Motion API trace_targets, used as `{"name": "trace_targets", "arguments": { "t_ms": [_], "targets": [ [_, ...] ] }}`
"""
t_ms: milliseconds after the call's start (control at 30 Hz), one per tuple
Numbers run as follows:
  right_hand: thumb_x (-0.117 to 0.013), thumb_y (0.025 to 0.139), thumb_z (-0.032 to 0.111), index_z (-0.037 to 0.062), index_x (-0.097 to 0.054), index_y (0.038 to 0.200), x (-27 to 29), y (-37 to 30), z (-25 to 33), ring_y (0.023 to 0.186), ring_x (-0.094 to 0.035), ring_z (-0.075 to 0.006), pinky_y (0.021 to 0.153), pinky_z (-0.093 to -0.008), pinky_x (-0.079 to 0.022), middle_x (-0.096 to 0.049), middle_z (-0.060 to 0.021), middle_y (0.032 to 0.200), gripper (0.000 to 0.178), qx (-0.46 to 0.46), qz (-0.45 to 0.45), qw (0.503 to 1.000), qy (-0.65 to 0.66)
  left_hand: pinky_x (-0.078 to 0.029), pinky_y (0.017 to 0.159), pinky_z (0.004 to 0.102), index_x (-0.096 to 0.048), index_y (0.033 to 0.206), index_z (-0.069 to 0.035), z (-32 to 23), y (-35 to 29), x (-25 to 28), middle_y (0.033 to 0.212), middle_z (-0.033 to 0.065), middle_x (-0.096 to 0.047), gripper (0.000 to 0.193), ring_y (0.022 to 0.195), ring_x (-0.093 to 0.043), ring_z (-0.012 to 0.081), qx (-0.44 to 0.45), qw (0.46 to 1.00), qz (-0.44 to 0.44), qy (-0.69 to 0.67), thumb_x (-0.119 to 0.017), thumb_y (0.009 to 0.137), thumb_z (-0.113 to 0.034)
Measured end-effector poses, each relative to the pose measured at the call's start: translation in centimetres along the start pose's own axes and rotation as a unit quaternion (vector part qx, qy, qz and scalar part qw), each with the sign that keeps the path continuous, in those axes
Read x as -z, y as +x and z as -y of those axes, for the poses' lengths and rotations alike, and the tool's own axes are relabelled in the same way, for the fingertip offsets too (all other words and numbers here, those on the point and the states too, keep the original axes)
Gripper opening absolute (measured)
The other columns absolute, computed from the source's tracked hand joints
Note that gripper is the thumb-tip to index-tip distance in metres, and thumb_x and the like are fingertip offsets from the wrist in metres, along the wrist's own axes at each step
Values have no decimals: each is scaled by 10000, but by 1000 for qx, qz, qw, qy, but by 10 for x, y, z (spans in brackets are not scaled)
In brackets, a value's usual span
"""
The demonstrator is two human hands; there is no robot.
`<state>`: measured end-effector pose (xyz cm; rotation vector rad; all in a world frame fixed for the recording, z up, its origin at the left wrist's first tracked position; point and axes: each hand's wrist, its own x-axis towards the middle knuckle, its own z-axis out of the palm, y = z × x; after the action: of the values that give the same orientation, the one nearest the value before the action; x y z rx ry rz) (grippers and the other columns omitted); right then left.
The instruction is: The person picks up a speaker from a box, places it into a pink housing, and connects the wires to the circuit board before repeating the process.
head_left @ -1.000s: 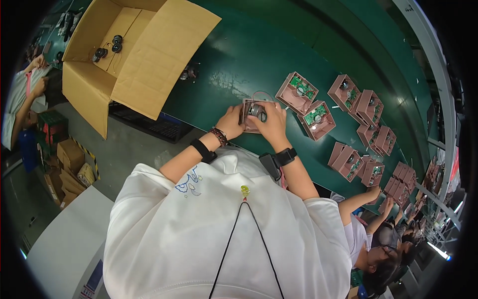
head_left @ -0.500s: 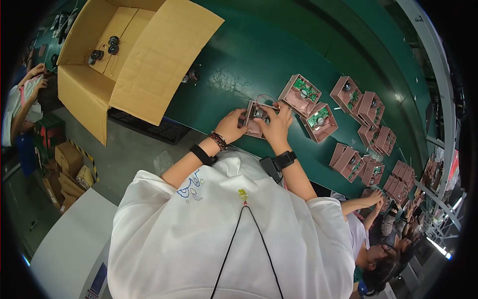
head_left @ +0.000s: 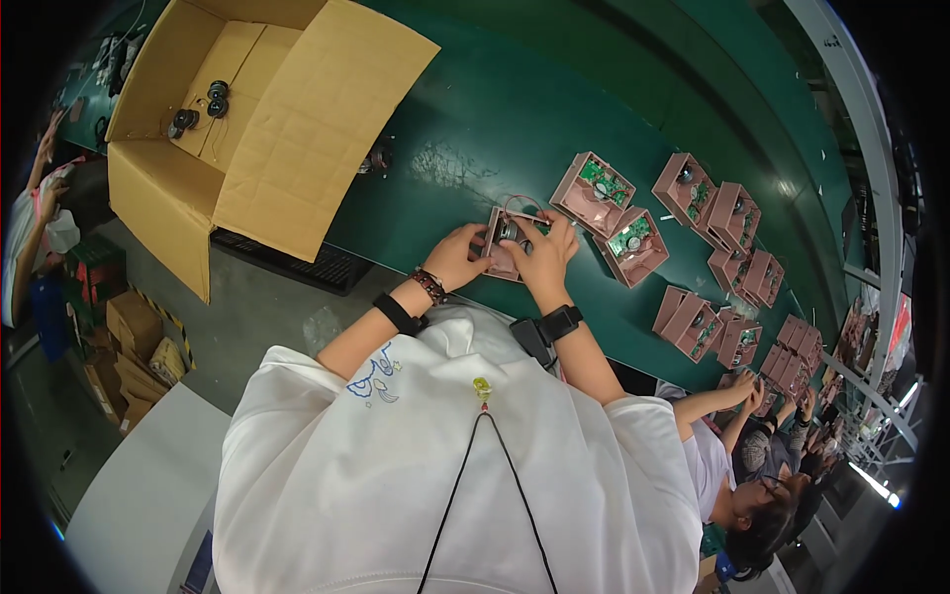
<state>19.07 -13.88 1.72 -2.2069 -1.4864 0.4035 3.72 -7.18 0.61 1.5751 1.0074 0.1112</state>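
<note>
A small open pink plastic housing (head_left: 503,265) rests near the front edge of the green bench, between my hands. Inside it sits a round dark speaker (head_left: 511,231), with a thin reddish wire looping above it. My left hand (head_left: 455,259) grips the housing's left side, thumb and fingers closed on its wall. From the right, my right hand (head_left: 544,259) holds the same housing: its fingers curl over the far right edge and the thumb reaches in against the speaker. My fingers partly hide the speaker's underside and the housing's right wall.
Just right of my hands stand two pink housings (head_left: 633,246) with green circuit boards; several more lie farther right. A large open cardboard box (head_left: 327,119) holding a few loose speakers (head_left: 218,99) stands at left, another speaker (head_left: 376,158) beside its flap. Co-workers sit along the bench at right.
My hands stay on the housing, with only small shifts of the fingers around the speaker. The whole view has moved slightly. At far left, another person's hands have moved.
</note>
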Motion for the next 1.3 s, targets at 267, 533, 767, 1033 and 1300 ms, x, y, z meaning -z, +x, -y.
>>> {"name": "trace_targets", "arguments": {
  "t_ms": [267,533,767,1033,1300],
  "targets": [
    [-732,614,308,147,-666,957,4,3,2,1045,-371,-266,879,-393,-249,-448,-76,1085,384,-1,18,1000,-16,-501,676,297,-436,1185,-17,1,3,-1,1014,130,-568,557,757,-611,198,16,1000,8,8,-690,720,-191],
    [-722,617,285,137,-669,964,9,10,5,1058,-373,-267,867,-393,-257,-447,-82,1085,381,21,44,998,-47,-491,703,299,-454,1210,-69,1,21,-4,1002,109,-586,506,804,-611,201,-1,998,-54,10,-641,769,-232],
    [-722,613,259,137,-669,945,13,16,9,1032,-384,-246,845,-391,-262,-455,-76,1061,357,31,68,995,-62,-473,736,328,-488,1188,-107,-10,32,3,942,97,-614,488,841,-606,233,22,996,-45,75,-634,761,-291],
    [-721,606,254,112,-668,941,6,15,15,1006,-403,-237,841,-397,-267,-471,-72,1013,368,7,68,992,-103,-454,771,370,-517,1094,-87,-27,40,0,937,100,-623,438,883,-590,276,81,986,-34,142,-646,722,-279],
    [-695,647,157,74,-622,888,9,4,-6,980,-452,-270,804,-395,-344,-492,-87,972,266,54,-30,998,-10,-445,768,387,-506,1077,-82,-30,41,5,907,89,-610,408,905,-568,295,-53,983,-86,154,-637,734,-261]
  ]
}}
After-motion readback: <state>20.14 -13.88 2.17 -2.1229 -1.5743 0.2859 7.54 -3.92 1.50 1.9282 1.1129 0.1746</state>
